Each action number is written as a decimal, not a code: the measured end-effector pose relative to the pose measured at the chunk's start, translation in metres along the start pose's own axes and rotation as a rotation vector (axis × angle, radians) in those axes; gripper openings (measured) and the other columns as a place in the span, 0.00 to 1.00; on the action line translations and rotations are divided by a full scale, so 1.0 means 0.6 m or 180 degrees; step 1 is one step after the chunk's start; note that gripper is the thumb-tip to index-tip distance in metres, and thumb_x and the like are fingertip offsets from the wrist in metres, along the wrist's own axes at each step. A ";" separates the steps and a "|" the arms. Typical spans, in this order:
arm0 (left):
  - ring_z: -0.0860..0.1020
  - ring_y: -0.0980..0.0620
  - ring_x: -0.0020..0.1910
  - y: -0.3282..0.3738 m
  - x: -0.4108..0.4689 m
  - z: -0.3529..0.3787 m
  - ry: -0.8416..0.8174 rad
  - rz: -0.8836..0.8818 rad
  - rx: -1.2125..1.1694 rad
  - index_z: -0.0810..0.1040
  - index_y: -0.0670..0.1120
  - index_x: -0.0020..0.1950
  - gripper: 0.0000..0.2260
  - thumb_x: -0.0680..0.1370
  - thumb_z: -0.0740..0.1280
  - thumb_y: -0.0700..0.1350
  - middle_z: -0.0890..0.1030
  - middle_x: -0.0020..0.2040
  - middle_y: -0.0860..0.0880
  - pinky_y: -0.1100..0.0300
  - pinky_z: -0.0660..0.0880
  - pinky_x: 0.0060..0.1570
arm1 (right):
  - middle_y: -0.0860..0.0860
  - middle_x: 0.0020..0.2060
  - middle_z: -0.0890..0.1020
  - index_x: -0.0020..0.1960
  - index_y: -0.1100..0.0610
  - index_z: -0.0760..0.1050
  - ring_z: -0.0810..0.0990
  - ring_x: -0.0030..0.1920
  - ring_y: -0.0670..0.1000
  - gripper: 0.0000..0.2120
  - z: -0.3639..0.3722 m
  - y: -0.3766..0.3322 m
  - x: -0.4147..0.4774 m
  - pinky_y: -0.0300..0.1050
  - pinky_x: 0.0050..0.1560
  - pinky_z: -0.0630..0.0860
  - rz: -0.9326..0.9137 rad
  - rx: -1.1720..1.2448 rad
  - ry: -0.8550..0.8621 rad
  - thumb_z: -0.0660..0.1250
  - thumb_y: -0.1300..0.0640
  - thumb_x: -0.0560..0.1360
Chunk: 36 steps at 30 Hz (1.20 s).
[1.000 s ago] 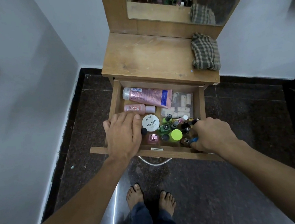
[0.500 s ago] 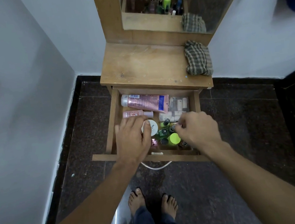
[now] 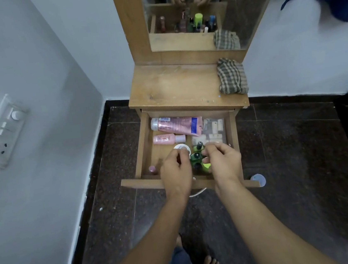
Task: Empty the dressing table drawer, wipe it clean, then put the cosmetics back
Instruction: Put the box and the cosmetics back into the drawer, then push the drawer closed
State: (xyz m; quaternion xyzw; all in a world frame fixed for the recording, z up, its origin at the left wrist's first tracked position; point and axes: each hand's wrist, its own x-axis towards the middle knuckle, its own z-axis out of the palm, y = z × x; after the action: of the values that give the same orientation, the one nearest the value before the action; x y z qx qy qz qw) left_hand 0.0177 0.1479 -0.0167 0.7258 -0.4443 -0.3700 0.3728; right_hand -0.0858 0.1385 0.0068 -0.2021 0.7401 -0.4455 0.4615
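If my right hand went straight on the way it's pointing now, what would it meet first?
Your right hand would likely meet the clear packet at the drawer's back right first, though depth is unclear.

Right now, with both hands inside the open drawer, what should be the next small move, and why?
Probably lift the white round tin out and set it on the tabletop, beside the checked cloth. The left hand curls its fingers round it, and the drawer is still full of cosmetics.
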 end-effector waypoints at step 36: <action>0.86 0.41 0.40 -0.242 0.058 0.085 -0.0213 -0.2181 -0.0544 0.86 0.49 0.40 0.17 0.65 0.69 0.61 0.86 0.35 0.46 0.40 0.82 0.51 | 0.58 0.41 0.86 0.57 0.66 0.80 0.76 0.22 0.46 0.11 0.051 0.159 0.031 0.34 0.20 0.67 0.1570 0.0148 -0.0112 0.65 0.62 0.79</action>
State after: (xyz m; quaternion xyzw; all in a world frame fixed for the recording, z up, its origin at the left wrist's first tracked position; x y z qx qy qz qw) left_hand 0.0384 0.1523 -0.1731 0.7863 -0.1544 -0.5330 0.2717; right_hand -0.0579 0.1606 -0.0889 -0.0125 0.7485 -0.3326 0.5736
